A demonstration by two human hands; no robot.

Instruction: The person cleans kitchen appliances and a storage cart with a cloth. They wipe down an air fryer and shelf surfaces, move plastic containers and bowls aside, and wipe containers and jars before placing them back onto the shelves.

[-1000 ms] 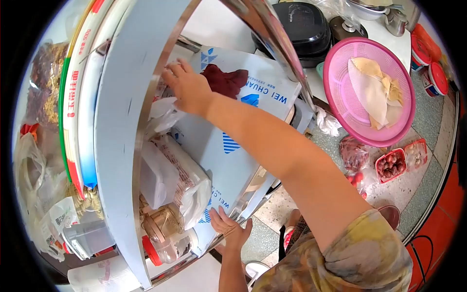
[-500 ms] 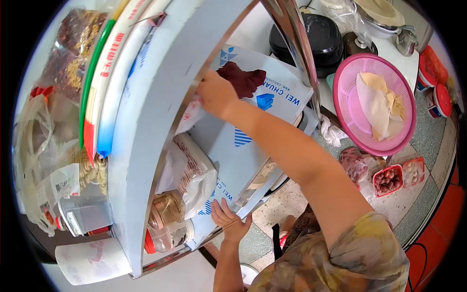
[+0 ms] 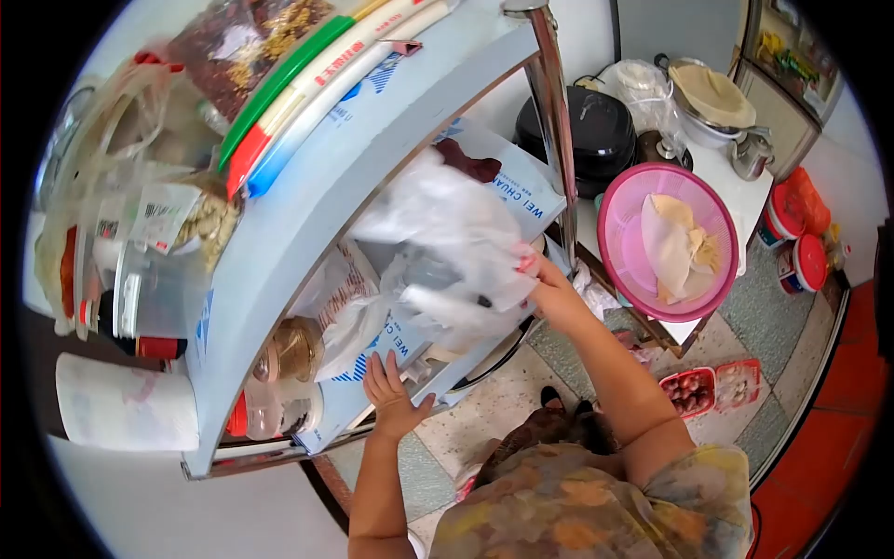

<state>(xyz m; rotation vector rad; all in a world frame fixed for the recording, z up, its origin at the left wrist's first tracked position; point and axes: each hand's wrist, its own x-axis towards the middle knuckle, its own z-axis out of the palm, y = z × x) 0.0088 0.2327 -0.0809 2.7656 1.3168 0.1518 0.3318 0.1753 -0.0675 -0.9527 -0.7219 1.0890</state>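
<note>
A translucent white plastic bag [image 3: 456,247], blurred by motion, is held by its near end in my right hand [image 3: 556,291], at the front of the blue-white shelf [image 3: 521,191]. My left hand [image 3: 395,402] lies with fingers spread on the shelf's front edge. Close to it are a crumpled white bag with printing [image 3: 352,312], a jar of brown contents [image 3: 289,349] and a clear jar with a red lid [image 3: 279,408]. A dark red cloth [image 3: 468,160] lies at the back of the shelf, partly hidden by the plastic bag.
Bagged foods and a paper roll [image 3: 126,402] sit on the upper shelf [image 3: 372,154]. To the right stand a black cooker [image 3: 596,121] and a pink basket [image 3: 619,270] holding pale sheets. Red containers [image 3: 689,391] and tubs [image 3: 803,263] are on the floor.
My right hand has come back from deep in the shelf towards the front, pulling out the plastic bag. My left hand remains at the shelf edge. The camera view has shifted.
</note>
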